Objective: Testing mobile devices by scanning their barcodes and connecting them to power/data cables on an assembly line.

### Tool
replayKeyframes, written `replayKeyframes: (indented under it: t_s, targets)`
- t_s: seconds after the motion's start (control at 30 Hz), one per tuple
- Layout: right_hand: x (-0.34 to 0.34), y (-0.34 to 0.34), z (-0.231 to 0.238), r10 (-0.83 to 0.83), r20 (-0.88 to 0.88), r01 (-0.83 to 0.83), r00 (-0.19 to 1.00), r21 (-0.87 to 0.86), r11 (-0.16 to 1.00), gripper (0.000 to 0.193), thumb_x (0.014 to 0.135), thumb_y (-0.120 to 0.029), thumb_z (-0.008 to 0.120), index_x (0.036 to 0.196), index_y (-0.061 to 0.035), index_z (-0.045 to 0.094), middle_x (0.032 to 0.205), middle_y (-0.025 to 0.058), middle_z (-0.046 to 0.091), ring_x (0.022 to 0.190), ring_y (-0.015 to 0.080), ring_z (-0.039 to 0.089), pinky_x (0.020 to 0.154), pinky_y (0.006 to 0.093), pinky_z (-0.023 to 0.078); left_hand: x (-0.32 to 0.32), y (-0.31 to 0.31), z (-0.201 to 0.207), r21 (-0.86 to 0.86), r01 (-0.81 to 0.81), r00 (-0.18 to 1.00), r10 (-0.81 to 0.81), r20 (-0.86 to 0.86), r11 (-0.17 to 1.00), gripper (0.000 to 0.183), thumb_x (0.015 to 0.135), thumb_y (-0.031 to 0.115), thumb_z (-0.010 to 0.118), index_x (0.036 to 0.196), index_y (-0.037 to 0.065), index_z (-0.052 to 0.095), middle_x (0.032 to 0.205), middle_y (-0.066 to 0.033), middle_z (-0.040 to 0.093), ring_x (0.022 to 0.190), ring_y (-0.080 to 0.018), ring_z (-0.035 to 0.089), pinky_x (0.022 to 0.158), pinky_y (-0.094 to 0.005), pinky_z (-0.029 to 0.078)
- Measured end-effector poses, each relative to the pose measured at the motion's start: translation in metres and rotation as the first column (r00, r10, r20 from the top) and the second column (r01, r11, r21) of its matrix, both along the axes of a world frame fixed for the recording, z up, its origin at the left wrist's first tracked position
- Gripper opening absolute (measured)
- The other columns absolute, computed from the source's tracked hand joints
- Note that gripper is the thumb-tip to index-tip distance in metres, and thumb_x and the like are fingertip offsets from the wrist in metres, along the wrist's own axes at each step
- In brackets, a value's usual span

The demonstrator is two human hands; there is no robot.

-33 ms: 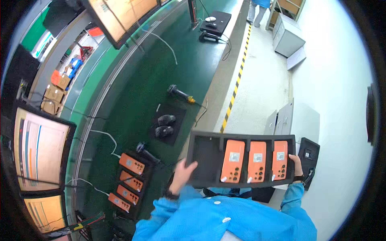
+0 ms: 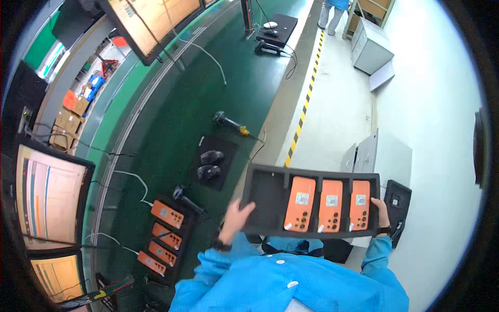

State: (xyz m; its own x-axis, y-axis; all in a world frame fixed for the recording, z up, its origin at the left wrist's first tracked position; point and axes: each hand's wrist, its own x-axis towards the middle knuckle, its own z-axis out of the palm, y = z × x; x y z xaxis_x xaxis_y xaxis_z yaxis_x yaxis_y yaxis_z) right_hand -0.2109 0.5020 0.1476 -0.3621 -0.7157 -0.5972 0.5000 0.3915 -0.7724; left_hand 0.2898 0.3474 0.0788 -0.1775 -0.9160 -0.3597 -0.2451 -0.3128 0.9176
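I hold a black foam tray (image 2: pixel 266 200) in front of my body by its two ends. My left hand (image 2: pixel 235 222) grips the left end, thumb over the rim. My right hand (image 2: pixel 381 213) is closed around the right end. Three orange smartphones lie back side up in the tray: a left one (image 2: pixel 300 205), a middle one (image 2: pixel 330 208) and a right one (image 2: pixel 359 206). Each shows dark round camera lenses and a pale label. The tray's wide left compartment shows bare black foam.
On the green bench (image 2: pixel 171 119) at left sits another black tray (image 2: pixel 186 229) with several orange phones (image 2: pixel 167 213). Near it are a handheld scanner (image 2: pixel 186 197), dark rounded objects on a black mat (image 2: pixel 228 156), and monitors (image 2: pixel 49 195). Grey cabinets (image 2: pixel 384 156) stand right; a person (image 2: pixel 332 15) stands far ahead.
The tray with its phones sits slightly higher in the picture, with both hands still on its ends. The bench and its things have shifted a little to the left in view.
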Motion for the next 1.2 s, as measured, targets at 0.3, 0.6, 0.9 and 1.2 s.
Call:
replayKeyframes:
  t_s: [0.3,0.6,0.9,1.2]
  targets:
    - [-0.060,-0.291,-0.057,0.259,-0.417,-0.288,0.871,-0.007,0.957,0.038,0.093,-0.025,0.061,0.123,-0.0014,0.056,0.108,0.0072,0.066,0.093,0.0141,0.061,0.080,0.0299,0.050,-0.059,-0.192,0.032,-0.291,-0.176,0.961,0.228,0.157,0.940,0.044,0.090,0.032,0.063,0.111,-0.006,0.059,0.094,-0.0231,0.068,0.092,-0.0342,0.067,0.077,-0.0391,0.051]
    - [-0.045,-0.629,-0.037,0.553,-0.692,-0.637,0.464,0.173,0.752,0.039,0.089,-0.024,0.063,0.116,0.0026,0.060,0.100,0.0100,0.068,0.085,0.0172,0.064,0.077,0.0318,0.051,-0.106,-0.255,-0.055,-0.028,-0.497,0.867,0.498,0.040,0.867,0.057,0.087,0.025,0.064,0.131,-0.006,0.042,0.122,-0.0259,0.058,0.113,-0.0362,0.057,0.096,-0.0401,0.044]
    - [-0.017,-0.849,-0.117,0.699,-0.632,-0.896,0.334,0.018,0.444,0.052,0.088,-0.016,0.067,0.133,0.0024,0.048,0.124,0.0147,0.060,0.110,0.0211,0.058,0.093,0.0315,0.046,-0.166,-0.283,-0.061,-0.112,-0.653,0.715,0.659,0.234,0.749,0.060,0.090,0.026,0.062,0.135,-0.007,0.040,0.138,-0.0249,0.046,0.130,-0.0360,0.044,0.109,-0.0386,0.033]
    - [0.018,-0.969,-0.150,0.663,-0.748,-0.851,-0.010,0.355,0.388,0.052,0.076,-0.028,0.072,0.115,0.0024,0.058,0.109,0.0256,0.064,0.105,0.0372,0.061,0.090,0.0412,0.047,-0.252,-0.511,0.006,-0.136,-0.452,0.831,0.471,0.295,0.882,0.037,0.090,0.016,0.063,0.122,0.000,0.053,0.120,-0.0184,0.057,0.115,-0.0320,0.055,0.099,-0.0377,0.042]
